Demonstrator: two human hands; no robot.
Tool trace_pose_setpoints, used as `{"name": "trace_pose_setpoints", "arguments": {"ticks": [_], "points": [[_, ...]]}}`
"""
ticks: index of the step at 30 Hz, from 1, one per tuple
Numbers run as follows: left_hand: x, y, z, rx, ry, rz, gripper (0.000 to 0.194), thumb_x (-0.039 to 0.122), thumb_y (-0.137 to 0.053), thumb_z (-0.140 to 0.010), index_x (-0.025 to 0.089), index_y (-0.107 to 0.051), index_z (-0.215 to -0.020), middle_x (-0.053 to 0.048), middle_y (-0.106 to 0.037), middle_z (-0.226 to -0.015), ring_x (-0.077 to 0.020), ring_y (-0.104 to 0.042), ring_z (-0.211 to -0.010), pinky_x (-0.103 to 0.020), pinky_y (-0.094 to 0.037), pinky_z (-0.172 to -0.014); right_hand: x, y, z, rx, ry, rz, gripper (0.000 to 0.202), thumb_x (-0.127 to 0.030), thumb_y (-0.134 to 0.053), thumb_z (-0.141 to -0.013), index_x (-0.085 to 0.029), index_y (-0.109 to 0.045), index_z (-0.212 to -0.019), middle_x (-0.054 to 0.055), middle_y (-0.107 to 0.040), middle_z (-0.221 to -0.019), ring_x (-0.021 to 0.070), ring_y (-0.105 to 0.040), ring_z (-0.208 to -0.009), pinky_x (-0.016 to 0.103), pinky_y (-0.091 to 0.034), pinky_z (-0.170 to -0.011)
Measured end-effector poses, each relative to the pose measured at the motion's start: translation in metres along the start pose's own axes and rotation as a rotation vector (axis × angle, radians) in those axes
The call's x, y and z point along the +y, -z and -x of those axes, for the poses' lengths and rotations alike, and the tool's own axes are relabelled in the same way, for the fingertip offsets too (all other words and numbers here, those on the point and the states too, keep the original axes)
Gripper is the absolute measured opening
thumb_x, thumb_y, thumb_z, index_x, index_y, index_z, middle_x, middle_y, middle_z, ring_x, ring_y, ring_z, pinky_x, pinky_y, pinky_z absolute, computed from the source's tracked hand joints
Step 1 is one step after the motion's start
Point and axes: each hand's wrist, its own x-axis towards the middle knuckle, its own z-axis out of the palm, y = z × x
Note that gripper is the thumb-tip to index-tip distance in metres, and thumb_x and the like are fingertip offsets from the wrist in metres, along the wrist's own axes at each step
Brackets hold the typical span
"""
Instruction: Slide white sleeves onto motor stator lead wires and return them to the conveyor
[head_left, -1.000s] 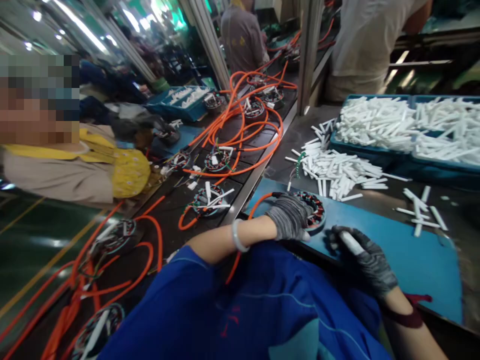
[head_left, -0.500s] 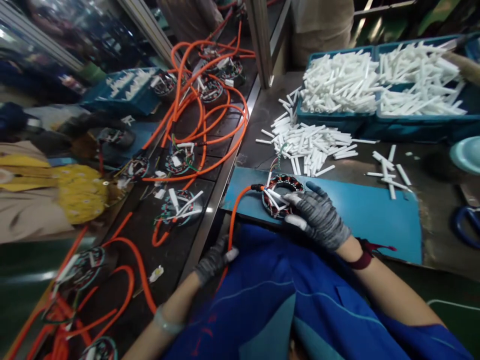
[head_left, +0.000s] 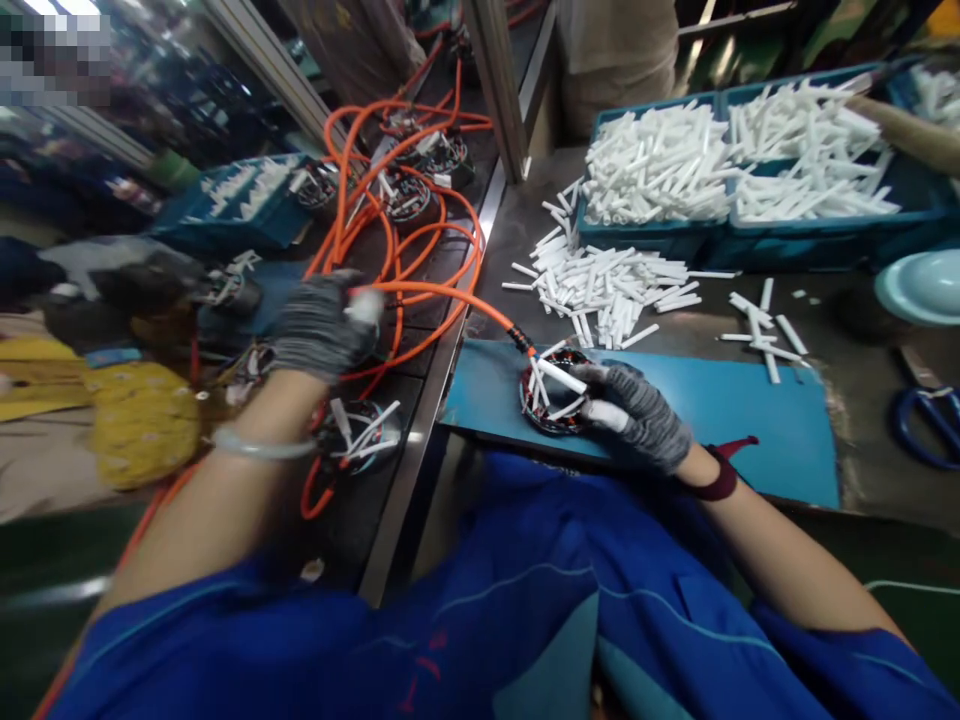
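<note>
A wound ring with white sleeves [head_left: 556,392] lies on the blue board [head_left: 720,400]. My right hand [head_left: 637,412], in a grey glove with pale fingertips, is closed on the ring's right side. From the ring's upper left an orange cable [head_left: 450,292] runs left over the metal edge. My left hand [head_left: 326,322], also gloved and blurred by motion, is closed around the far part of that cable, above the dark belt. Below it on the belt sits another ring with white sleeves [head_left: 364,435].
Blue bins of white tubes [head_left: 656,235] stand at the back right, with loose tubes [head_left: 611,285] before them. Blue scissors [head_left: 926,410] lie at the right near a pale bowl [head_left: 922,287]. More rings and looped orange cables cover the belt. Another person's yellow sleeve [head_left: 142,415] is at the left.
My left hand has moved up and left from the board's front edge, drawing the orange cable out across the belt. My right hand has stayed at the ring, its fingers now closer on it.
</note>
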Motion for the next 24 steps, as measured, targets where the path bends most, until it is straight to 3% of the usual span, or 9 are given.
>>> {"name": "trace_pose_setpoints", "arguments": {"ticks": [2,3,5,8,13,16,20,24], "points": [[0.045,-0.023,0.000,0.022,-0.264,0.003,0.057,0.060,-0.050,-0.094,0.018,-0.063,-0.130,-0.006,-0.071,-0.123,-0.0287,-0.060,-0.123,-0.052,-0.042,-0.115,0.004,0.001,0.009,0.046,0.052,0.167,0.049,-0.062,-0.059,-0.093,-0.025,-0.072,-0.124,0.009,-0.074,-0.114,0.0281,-0.066,-0.107,0.048,-0.048,-0.102],[0.067,-0.033,0.004,-0.009,-0.467,0.075,0.050,0.053,-0.050,-0.096,0.020,-0.064,-0.130,-0.005,-0.073,-0.118,-0.0243,-0.064,-0.117,-0.045,-0.045,-0.112,0.005,0.001,0.014,0.055,0.068,0.220,0.049,-0.060,-0.062,-0.092,-0.025,-0.072,-0.125,0.010,-0.073,-0.116,0.0284,-0.064,-0.110,0.049,-0.047,-0.104],[0.105,-0.052,0.012,-0.262,-0.886,0.144,0.042,0.045,-0.047,-0.102,0.022,-0.064,-0.132,-0.003,-0.073,-0.125,-0.0200,-0.064,-0.121,-0.040,-0.042,-0.116,0.008,0.001,0.020,0.042,0.077,0.232,0.049,-0.058,-0.062,-0.092,-0.024,-0.070,-0.127,0.010,-0.072,-0.119,0.0274,-0.064,-0.112,0.047,-0.047,-0.102],[0.136,-0.074,0.016,-0.410,-1.110,0.081,0.035,0.036,-0.046,-0.104,0.022,-0.068,-0.127,-0.005,-0.073,-0.127,-0.0206,-0.064,-0.121,-0.044,-0.034,-0.121,0.010,-0.001,0.021,0.050,0.043,0.130,0.050,-0.062,-0.061,-0.093,-0.023,-0.072,-0.121,0.009,-0.074,-0.110,0.0255,-0.066,-0.104,0.043,-0.051,-0.095],[0.135,-0.084,0.009,-0.372,-1.196,-0.027,0.034,0.041,-0.053,-0.101,0.017,-0.072,-0.115,-0.011,-0.075,-0.112,-0.0250,-0.065,-0.106,-0.046,-0.044,-0.104,0.014,0.001,0.007,0.102,-0.154,-0.217,0.042,-0.059,-0.078,-0.080,-0.023,-0.079,-0.101,0.004,-0.076,-0.093,0.0214,-0.068,-0.086,0.039,-0.055,-0.084],[0.127,-0.077,0.014,-0.318,-1.132,-0.080,0.037,0.040,-0.046,-0.103,0.016,-0.073,-0.099,-0.009,-0.074,-0.094,-0.0259,-0.064,-0.096,-0.046,-0.044,-0.099,0.015,0.011,-0.005,-0.023,-0.278,-0.348,0.044,-0.056,-0.082,-0.076,-0.024,-0.079,-0.107,0.004,-0.077,-0.091,0.0207,-0.070,-0.082,0.035,-0.056,-0.077],[0.119,-0.078,0.020,-0.442,-1.058,0.063,0.047,0.042,-0.036,-0.106,0.015,-0.070,-0.088,-0.008,-0.070,-0.084,-0.0218,-0.061,-0.084,-0.041,-0.046,-0.089,0.015,0.023,-0.021,-0.243,-0.208,-0.292,0.035,-0.055,-0.081,-0.077,-0.023,-0.083,-0.091,0.003,-0.076,-0.082,0.0177,-0.067,-0.076,0.030,-0.053,-0.072],[0.116,-0.090,0.019,-0.562,-1.009,0.359,0.048,0.038,-0.033,-0.107,0.016,-0.063,-0.077,-0.006,-0.065,-0.076,-0.0177,-0.057,-0.075,-0.035,-0.048,-0.080,0.017,0.023,-0.025,-0.258,-0.217,-0.359,0.033,-0.054,-0.079,-0.079,-0.022,-0.081,-0.081,0.001,-0.071,-0.071,0.0132,-0.060,-0.066,0.026,-0.047,-0.064]]}}
